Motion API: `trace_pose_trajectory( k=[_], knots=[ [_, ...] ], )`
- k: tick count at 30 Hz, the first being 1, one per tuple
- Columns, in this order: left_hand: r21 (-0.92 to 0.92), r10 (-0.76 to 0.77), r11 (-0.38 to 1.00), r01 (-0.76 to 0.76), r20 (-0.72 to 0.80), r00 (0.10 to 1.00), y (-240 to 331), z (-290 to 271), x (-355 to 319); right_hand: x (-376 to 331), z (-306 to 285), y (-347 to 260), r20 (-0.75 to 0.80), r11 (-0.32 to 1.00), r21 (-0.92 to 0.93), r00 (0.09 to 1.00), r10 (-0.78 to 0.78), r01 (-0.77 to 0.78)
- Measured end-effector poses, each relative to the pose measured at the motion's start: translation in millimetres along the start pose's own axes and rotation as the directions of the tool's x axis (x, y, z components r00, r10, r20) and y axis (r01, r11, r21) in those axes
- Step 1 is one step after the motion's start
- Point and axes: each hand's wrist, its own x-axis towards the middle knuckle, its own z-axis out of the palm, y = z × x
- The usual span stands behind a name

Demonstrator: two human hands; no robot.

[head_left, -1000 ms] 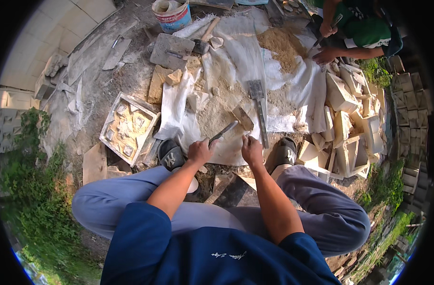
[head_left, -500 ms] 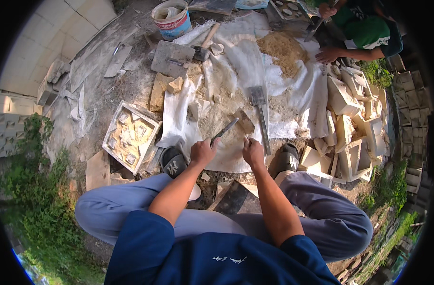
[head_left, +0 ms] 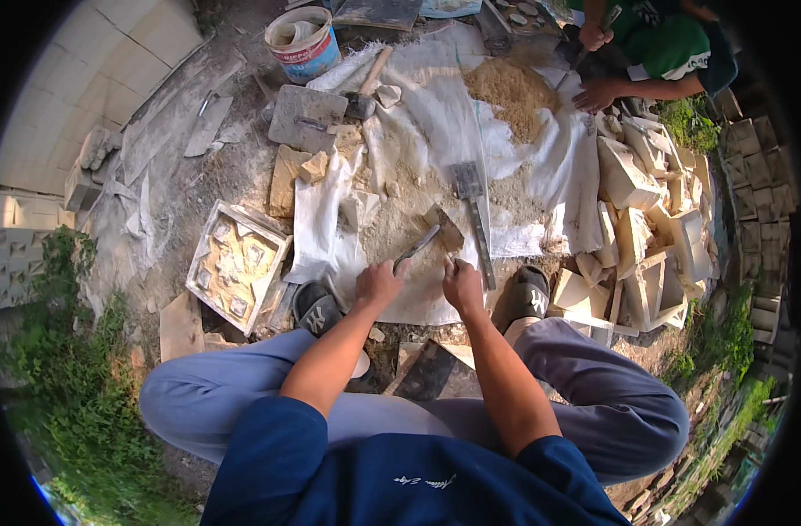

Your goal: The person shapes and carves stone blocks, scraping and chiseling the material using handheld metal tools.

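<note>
My left hand (head_left: 378, 283) grips a thin metal tool (head_left: 418, 246) that points up and right at a small tan stone piece (head_left: 444, 227) on the white sheet (head_left: 435, 131). My right hand (head_left: 462, 284) is closed just below that piece; what it holds I cannot make out. Both hands hover over sandy dust between my two dark shoes (head_left: 317, 307). A flat metal trowel-like blade (head_left: 475, 206) lies right of the stone piece.
A square tray of carved stone (head_left: 235, 265) lies left. A paint bucket (head_left: 303, 41), a grey slab (head_left: 306, 116) and a mallet (head_left: 365, 88) sit at the back. Cut pale stone blocks (head_left: 646, 237) pile up right. Another person in green (head_left: 659, 48) works at top right by a sand heap (head_left: 514, 92).
The view has shifted slightly, so the things sit lower in frame. Both hands stay at the small stone piece with the tool in the left.
</note>
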Motion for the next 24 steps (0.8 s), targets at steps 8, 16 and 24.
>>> trace_pose_trajectory(
  k=[8, 16, 24],
  knots=[
    [-0.077, -0.072, 0.994, 0.074, 0.032, 0.997, 7, -2, 5, 7, -8, 6, 0.018, 1.0, 0.005, 1.0, -0.002, 0.002],
    [-0.024, -0.112, 0.993, 0.116, 0.123, 0.986, 14, 4, -9, 16, -9, 13, 0.007, 0.999, -0.04, 0.999, -0.035, 0.035],
    [-0.069, -0.251, 0.959, 0.273, 0.233, 0.94, -19, -4, -6, 33, -20, -23, 0.142, 0.976, 0.06, 0.97, 0.198, -0.208]
  ],
)
